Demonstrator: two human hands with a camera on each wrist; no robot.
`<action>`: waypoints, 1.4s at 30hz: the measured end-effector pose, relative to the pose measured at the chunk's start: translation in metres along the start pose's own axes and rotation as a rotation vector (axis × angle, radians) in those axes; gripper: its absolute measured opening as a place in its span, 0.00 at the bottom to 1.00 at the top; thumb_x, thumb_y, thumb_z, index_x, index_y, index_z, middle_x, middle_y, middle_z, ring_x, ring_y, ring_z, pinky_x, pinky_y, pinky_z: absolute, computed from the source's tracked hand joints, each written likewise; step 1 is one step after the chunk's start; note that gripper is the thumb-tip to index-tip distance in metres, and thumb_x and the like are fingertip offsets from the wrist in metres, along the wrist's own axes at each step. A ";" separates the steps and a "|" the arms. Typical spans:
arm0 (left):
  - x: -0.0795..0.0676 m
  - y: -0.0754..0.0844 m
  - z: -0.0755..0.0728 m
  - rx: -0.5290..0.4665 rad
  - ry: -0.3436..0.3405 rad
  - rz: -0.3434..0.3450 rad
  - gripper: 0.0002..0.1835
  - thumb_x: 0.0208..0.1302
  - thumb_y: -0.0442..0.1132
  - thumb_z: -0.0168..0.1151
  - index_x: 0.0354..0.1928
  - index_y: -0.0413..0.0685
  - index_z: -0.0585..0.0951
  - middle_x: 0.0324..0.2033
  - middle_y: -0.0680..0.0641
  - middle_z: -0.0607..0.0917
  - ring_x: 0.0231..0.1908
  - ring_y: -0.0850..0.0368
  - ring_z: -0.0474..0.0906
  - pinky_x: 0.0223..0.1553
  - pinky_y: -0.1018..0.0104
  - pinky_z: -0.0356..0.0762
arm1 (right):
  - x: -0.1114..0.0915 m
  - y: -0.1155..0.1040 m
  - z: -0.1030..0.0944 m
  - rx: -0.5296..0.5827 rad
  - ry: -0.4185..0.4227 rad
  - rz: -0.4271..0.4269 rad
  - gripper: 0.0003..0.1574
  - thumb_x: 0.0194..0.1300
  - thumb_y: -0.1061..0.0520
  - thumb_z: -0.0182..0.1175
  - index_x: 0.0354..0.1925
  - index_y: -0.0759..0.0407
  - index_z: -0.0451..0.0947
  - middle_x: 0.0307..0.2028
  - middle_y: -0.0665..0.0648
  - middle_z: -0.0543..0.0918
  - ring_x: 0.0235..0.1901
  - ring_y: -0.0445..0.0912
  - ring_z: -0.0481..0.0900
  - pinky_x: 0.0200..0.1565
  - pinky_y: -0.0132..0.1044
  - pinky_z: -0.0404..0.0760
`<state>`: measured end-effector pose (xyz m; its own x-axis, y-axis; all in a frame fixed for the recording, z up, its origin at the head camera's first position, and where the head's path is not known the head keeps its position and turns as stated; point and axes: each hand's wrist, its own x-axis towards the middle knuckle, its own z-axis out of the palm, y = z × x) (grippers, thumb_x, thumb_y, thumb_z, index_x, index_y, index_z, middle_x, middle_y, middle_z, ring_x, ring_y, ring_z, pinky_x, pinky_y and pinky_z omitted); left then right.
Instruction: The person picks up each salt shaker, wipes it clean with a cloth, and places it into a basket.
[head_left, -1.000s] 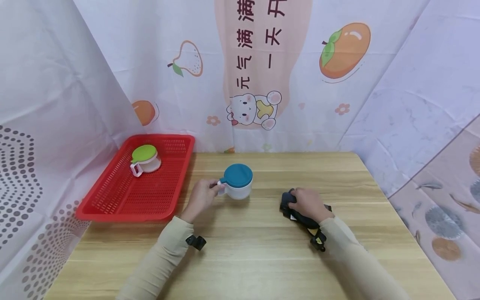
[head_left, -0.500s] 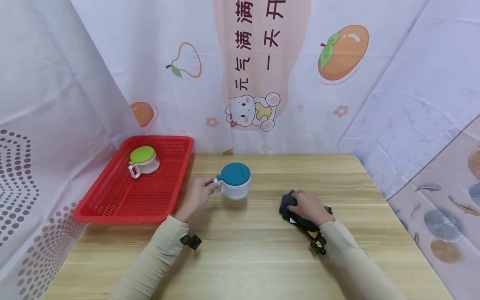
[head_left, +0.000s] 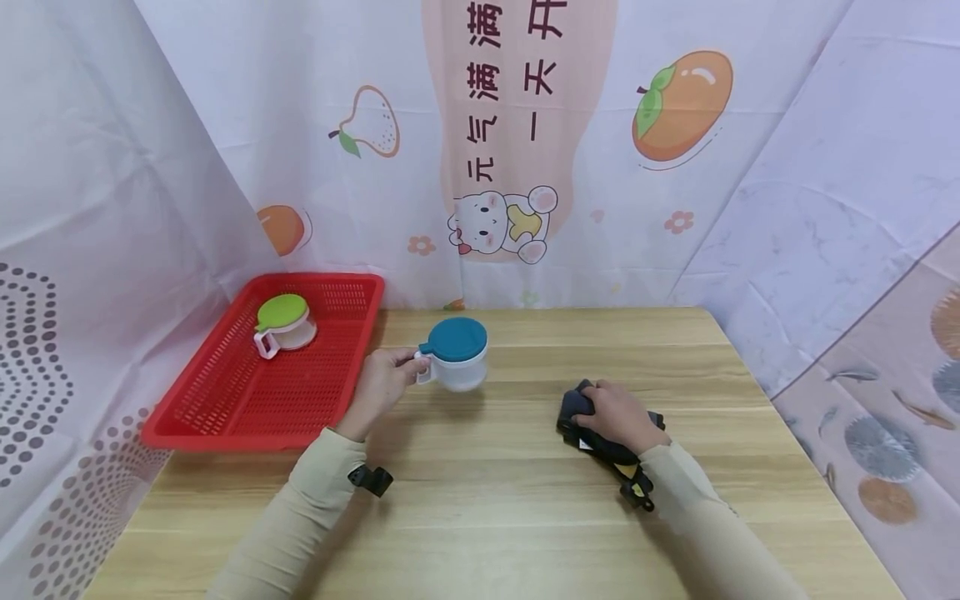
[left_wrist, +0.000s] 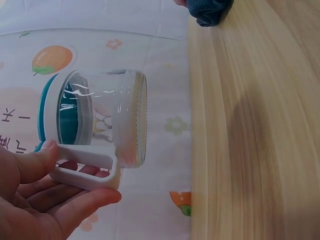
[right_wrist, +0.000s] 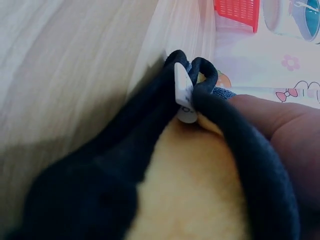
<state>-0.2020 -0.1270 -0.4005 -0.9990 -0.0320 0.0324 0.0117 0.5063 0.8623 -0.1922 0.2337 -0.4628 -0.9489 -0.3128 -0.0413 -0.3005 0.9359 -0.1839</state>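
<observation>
A clear seasoning jar [left_wrist: 105, 117] with a teal lid [head_left: 457, 339] hangs above the table, its shadow on the wood below. My left hand [head_left: 384, 382] grips it by the white handle [left_wrist: 87, 167], thumb on one side and fingers on the other. At the right, my right hand [head_left: 622, 414] holds a bunched dark cloth [head_left: 576, 406] against the tabletop. Close up in the right wrist view, the cloth shows yellow fabric [right_wrist: 192, 180], dark edging and a white tag [right_wrist: 183, 85]. Some right fingers are hidden.
A red perforated basket [head_left: 365, 350] stands at the back left, near my left hand. Inside it sits a similar jar with a green lid [head_left: 282, 311]. A printed curtain [head_left: 337, 183] hangs along the wooden table's [head_left: 487, 492] back edge.
My left hand has carried the teal-lidded jar left and slightly up, nearer the red basket. My right hand stays almost in place on the cloth.
</observation>
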 end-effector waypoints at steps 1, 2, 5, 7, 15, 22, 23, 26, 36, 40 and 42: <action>0.001 0.000 -0.001 0.004 0.000 -0.006 0.15 0.66 0.37 0.63 0.52 0.41 0.84 0.47 0.38 0.86 0.44 0.46 0.81 0.49 0.54 0.83 | 0.000 0.000 0.000 -0.001 -0.001 -0.002 0.32 0.62 0.45 0.65 0.56 0.66 0.77 0.49 0.67 0.81 0.45 0.60 0.80 0.46 0.54 0.80; 0.001 0.001 -0.002 0.006 0.001 -0.012 0.14 0.66 0.37 0.62 0.51 0.40 0.84 0.47 0.38 0.86 0.43 0.46 0.81 0.48 0.54 0.83 | -0.001 0.000 -0.001 -0.002 -0.002 -0.002 0.33 0.62 0.45 0.65 0.56 0.66 0.77 0.50 0.68 0.80 0.46 0.60 0.80 0.47 0.55 0.80; 0.002 0.002 -0.006 0.008 -0.003 -0.032 0.15 0.66 0.37 0.62 0.52 0.40 0.84 0.47 0.38 0.86 0.43 0.46 0.79 0.48 0.55 0.83 | -0.001 0.001 -0.001 -0.002 -0.003 0.003 0.34 0.62 0.43 0.65 0.57 0.65 0.76 0.51 0.68 0.80 0.47 0.61 0.80 0.47 0.55 0.80; 0.003 0.003 -0.009 0.014 -0.006 -0.043 0.14 0.66 0.38 0.62 0.52 0.41 0.84 0.47 0.38 0.85 0.44 0.46 0.78 0.46 0.58 0.83 | -0.002 0.002 0.000 -0.005 -0.001 0.005 0.35 0.61 0.42 0.66 0.57 0.65 0.76 0.50 0.67 0.80 0.46 0.60 0.80 0.46 0.55 0.80; 0.006 0.010 -0.025 -0.002 0.002 -0.074 0.17 0.68 0.39 0.60 0.55 0.40 0.82 0.51 0.37 0.84 0.49 0.42 0.79 0.53 0.51 0.80 | -0.004 0.005 -0.001 0.004 -0.024 0.010 0.40 0.60 0.40 0.66 0.61 0.65 0.73 0.53 0.69 0.77 0.49 0.61 0.78 0.48 0.56 0.79; 0.008 0.015 -0.042 0.001 0.031 -0.082 0.20 0.68 0.42 0.61 0.59 0.44 0.79 0.53 0.39 0.83 0.50 0.42 0.79 0.53 0.51 0.80 | -0.007 0.005 -0.003 -0.022 -0.051 -0.003 0.46 0.60 0.36 0.64 0.63 0.66 0.71 0.58 0.72 0.73 0.54 0.64 0.75 0.53 0.58 0.77; 0.008 0.015 -0.045 0.001 0.035 -0.084 0.20 0.68 0.42 0.61 0.60 0.44 0.79 0.54 0.39 0.83 0.51 0.42 0.79 0.53 0.51 0.80 | -0.007 0.005 -0.003 -0.026 -0.058 -0.001 0.47 0.60 0.35 0.64 0.63 0.66 0.70 0.58 0.72 0.73 0.54 0.64 0.75 0.53 0.58 0.77; 0.008 0.017 -0.050 0.012 0.051 -0.081 0.21 0.68 0.43 0.61 0.60 0.45 0.79 0.54 0.39 0.83 0.50 0.43 0.78 0.52 0.52 0.81 | -0.008 0.005 -0.002 -0.037 -0.068 -0.007 0.49 0.58 0.33 0.65 0.64 0.67 0.70 0.57 0.72 0.73 0.54 0.63 0.75 0.52 0.57 0.77; 0.011 0.010 -0.066 0.003 0.092 -0.075 0.21 0.69 0.43 0.60 0.60 0.44 0.78 0.55 0.38 0.82 0.51 0.41 0.78 0.54 0.49 0.79 | -0.010 0.007 0.003 -0.028 -0.098 -0.007 0.55 0.53 0.30 0.67 0.65 0.67 0.69 0.58 0.72 0.72 0.55 0.63 0.74 0.52 0.57 0.77; 0.013 0.007 -0.070 0.008 0.095 -0.088 0.21 0.69 0.44 0.59 0.61 0.44 0.78 0.56 0.38 0.82 0.52 0.41 0.78 0.54 0.48 0.79 | -0.009 0.008 0.001 -0.014 -0.115 0.006 0.57 0.53 0.30 0.67 0.65 0.67 0.68 0.61 0.73 0.70 0.57 0.65 0.72 0.53 0.58 0.77; 0.015 0.007 -0.070 0.003 0.093 -0.095 0.21 0.69 0.44 0.59 0.61 0.45 0.77 0.56 0.38 0.81 0.53 0.40 0.78 0.55 0.48 0.78 | -0.009 0.009 0.000 -0.008 -0.118 0.009 0.57 0.52 0.30 0.67 0.66 0.68 0.67 0.61 0.74 0.69 0.58 0.65 0.72 0.53 0.58 0.77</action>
<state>-0.2133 -0.1844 -0.3580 -0.9871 -0.1600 -0.0022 -0.0830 0.5000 0.8621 -0.1866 0.2447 -0.4640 -0.9338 -0.3209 -0.1583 -0.2932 0.9398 -0.1755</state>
